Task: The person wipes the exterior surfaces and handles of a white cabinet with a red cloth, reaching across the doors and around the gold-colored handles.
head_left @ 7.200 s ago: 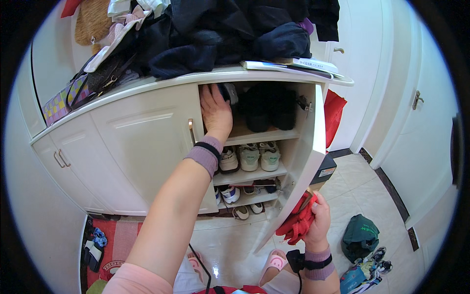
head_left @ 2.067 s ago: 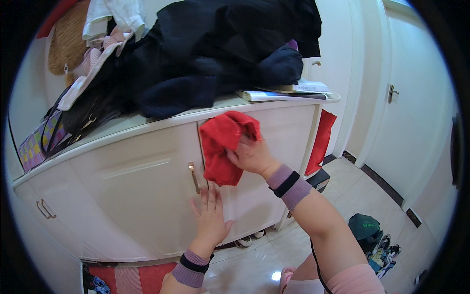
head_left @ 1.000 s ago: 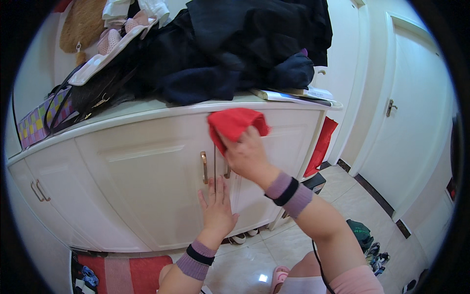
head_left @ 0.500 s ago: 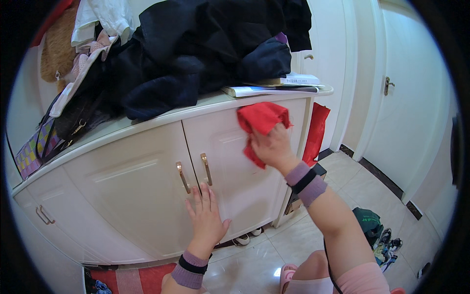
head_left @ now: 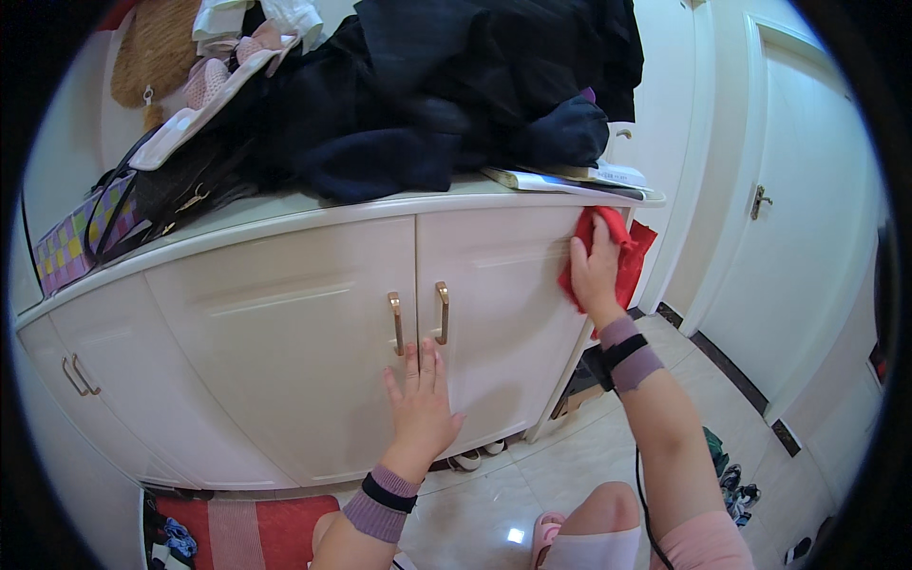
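Observation:
A white low cabinet [head_left: 285, 313] stands before me with its two middle doors closed and gold handles [head_left: 442, 312] side by side. My right hand [head_left: 594, 271] presses a red cloth [head_left: 622, 252] flat against the upper right corner of the right door. My left hand [head_left: 418, 404] lies flat with spread fingers on the door fronts just below the handles, holding nothing.
A heap of dark clothes [head_left: 446, 95], bags [head_left: 161, 199] and papers [head_left: 570, 179] covers the cabinet top. White doors [head_left: 807, 218] stand to the right. Shoes [head_left: 731, 475] lie on the tiled floor at lower right, and a red mat [head_left: 256, 532] lies below the cabinet.
The cabinet door that stood open was shut. My right hand has slid the red cloth rightward across the door front to its right edge. My left hand stayed pressed below the handles.

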Motion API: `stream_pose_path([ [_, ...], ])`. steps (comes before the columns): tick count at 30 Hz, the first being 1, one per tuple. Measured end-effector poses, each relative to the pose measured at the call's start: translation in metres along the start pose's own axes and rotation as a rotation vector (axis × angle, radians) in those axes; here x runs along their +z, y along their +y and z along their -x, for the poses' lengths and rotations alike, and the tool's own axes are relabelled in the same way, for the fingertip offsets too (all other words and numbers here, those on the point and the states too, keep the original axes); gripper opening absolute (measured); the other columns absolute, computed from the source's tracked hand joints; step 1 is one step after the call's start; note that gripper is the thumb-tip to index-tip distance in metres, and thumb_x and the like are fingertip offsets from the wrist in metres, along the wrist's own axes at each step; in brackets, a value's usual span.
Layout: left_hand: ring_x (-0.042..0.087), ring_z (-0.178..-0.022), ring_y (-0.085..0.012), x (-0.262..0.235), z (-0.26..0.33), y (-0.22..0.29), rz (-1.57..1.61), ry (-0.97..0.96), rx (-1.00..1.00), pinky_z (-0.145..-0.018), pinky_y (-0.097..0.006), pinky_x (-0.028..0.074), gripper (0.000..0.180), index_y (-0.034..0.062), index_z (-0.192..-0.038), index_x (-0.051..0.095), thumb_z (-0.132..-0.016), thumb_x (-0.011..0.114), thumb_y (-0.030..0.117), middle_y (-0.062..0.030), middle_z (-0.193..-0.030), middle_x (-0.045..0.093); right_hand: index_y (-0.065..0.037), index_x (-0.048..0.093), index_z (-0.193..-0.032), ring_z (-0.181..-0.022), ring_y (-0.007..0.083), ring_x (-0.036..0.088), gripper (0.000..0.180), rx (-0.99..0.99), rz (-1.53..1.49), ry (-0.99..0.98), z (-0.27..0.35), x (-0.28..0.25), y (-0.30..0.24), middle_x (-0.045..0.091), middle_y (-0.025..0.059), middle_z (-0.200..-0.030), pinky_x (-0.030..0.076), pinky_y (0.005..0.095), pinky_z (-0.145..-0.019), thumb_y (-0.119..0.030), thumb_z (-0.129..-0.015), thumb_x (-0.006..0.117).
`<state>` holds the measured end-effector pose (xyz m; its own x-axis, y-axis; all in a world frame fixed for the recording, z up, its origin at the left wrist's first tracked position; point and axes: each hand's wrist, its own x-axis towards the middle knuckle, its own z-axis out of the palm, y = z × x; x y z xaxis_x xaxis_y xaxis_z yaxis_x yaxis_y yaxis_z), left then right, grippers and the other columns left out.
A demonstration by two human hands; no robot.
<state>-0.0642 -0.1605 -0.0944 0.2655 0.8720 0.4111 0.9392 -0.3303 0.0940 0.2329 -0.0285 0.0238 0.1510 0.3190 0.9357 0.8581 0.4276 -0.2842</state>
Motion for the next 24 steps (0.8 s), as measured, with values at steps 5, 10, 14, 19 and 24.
stream_pose_path([
  [5,0.001,-0.156,-0.0376,0.003,0.003,-0.010,0.051,-0.005,0.028,-0.116,-0.069,0.012,0.110,-0.0001,-0.157,0.021,-0.075,0.081,0.043,-0.0179,-0.168,0.006,-0.003,0.051,-0.139,-0.131,0.0428,0.044,0.052,-0.096,-0.154,0.009,0.032,0.037,-0.092,0.049,0.0244,-0.140,0.034,0.0496,-0.111,-0.023,-0.093,0.062],
  [10,-0.001,-0.156,-0.0369,0.009,0.002,-0.011,0.044,0.005,0.050,-0.117,-0.068,0.008,0.111,0.0005,-0.158,0.020,-0.075,0.081,0.042,-0.0170,-0.169,0.004,-0.008,0.052,-0.140,-0.131,0.0398,0.044,0.048,-0.425,-0.359,-0.256,0.053,0.059,-0.170,0.049,0.0206,-0.143,0.031,0.0505,-0.112,-0.026,-0.096,0.061],
  [14,0.003,-0.156,-0.0326,0.007,0.003,-0.010,0.067,0.012,0.024,-0.118,-0.068,0.005,0.106,-0.0005,-0.156,0.027,-0.075,0.080,0.042,-0.0147,-0.169,0.007,-0.013,0.055,-0.137,-0.125,0.0316,0.051,0.045,-0.545,-0.257,-0.642,0.045,0.051,-0.180,0.059,0.0123,-0.135,0.033,0.0490,-0.110,-0.038,-0.100,0.053],
  [19,0.002,-0.156,-0.0354,0.009,0.001,-0.006,0.027,0.010,0.014,-0.118,-0.068,0.003,0.106,-0.0019,-0.155,0.027,-0.075,0.081,0.042,-0.0166,-0.168,0.007,-0.015,0.064,-0.125,-0.115,0.0306,0.058,0.043,-0.450,-0.041,-0.581,0.050,0.055,-0.133,0.069,0.0097,-0.117,0.037,0.0486,-0.106,-0.045,-0.103,0.045],
  [24,0.001,-0.155,-0.0413,0.008,-0.001,-0.001,0.002,-0.012,0.012,-0.118,-0.067,0.009,0.112,-0.0041,-0.156,0.022,-0.073,0.083,0.041,-0.0228,-0.167,0.004,-0.006,0.071,-0.103,-0.100,0.0384,0.063,0.045,-0.330,0.302,-0.527,0.035,0.041,-0.041,0.071,0.0158,-0.087,0.048,0.0511,-0.087,-0.043,-0.103,0.045],
])
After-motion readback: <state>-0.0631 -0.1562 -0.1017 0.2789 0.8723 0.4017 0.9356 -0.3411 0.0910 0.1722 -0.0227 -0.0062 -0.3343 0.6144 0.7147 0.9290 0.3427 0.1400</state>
